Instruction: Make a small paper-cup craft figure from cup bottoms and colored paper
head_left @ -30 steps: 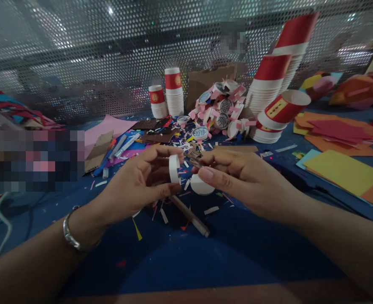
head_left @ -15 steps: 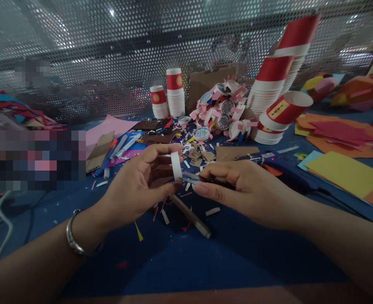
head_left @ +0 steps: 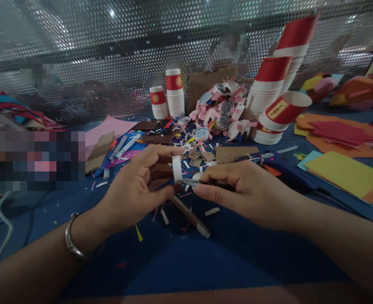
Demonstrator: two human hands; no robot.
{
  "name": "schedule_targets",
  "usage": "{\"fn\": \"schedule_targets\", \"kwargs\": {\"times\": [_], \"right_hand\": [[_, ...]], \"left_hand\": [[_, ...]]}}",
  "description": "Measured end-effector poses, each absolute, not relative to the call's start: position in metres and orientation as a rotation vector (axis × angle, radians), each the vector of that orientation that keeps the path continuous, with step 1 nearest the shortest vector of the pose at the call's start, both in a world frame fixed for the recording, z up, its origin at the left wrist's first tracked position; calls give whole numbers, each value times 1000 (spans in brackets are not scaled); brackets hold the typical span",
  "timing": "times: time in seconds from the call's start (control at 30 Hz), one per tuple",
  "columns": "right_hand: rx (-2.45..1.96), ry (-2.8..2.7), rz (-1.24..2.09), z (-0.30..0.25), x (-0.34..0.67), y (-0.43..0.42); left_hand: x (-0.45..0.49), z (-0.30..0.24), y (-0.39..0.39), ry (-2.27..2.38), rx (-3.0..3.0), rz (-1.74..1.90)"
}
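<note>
1. Head view, from where I stand: the left hand (head_left: 136, 190) is closed on a white paper ring (head_left: 176, 168). It pinches the ring upright between forefinger above and thumb below, raised a little over the blue table (head_left: 205, 261).
2. The right hand (head_left: 240, 190) grips a thin metal tool (head_left: 189, 182), fingers curled round it. Its tip meets the lower edge of the ring. Whether it is scissors or a blade, I cannot tell.
3. A brown stick (head_left: 190, 216) lies on the table just beneath both hands, among small paper scraps.
4. A silver bracelet (head_left: 71, 238) sits on the left wrist.
5. Further back stand two short cup stacks (head_left: 174, 95), red and white. Beside them is a heap of cut cup bottoms (head_left: 220, 110) stuck with pink strips, and to the right are leaning cup stacks (head_left: 278, 80).
6. Coloured paper sheets (head_left: 341, 169) lie at the right, a cardboard piece (head_left: 233, 153) lies near the right hand, and a perforated metal screen (head_left: 110, 50) closes off the far side.
</note>
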State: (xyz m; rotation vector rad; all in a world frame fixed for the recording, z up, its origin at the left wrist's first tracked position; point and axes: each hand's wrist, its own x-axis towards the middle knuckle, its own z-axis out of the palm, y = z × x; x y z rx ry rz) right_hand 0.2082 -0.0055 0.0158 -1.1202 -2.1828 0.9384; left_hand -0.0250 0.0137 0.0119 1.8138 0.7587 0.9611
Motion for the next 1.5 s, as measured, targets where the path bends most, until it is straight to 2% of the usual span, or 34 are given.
{"fn": "schedule_targets", "kwargs": {"times": [0.4,0.73,1.0,1.5], "right_hand": [[-1130,-2203,919,16,207,-9],[-1102,-2130,1050,15,212,-2],[-1079,-2127,1040,15,214,0],[-1040,-2106,1143,16,214,-1]], "left_hand": [[-25,10,11,763,1837,997],[-28,10,12,798,1984,1007],[-29,15,7,870,2369,965],[-29,23,5,877,2727,964]]}}
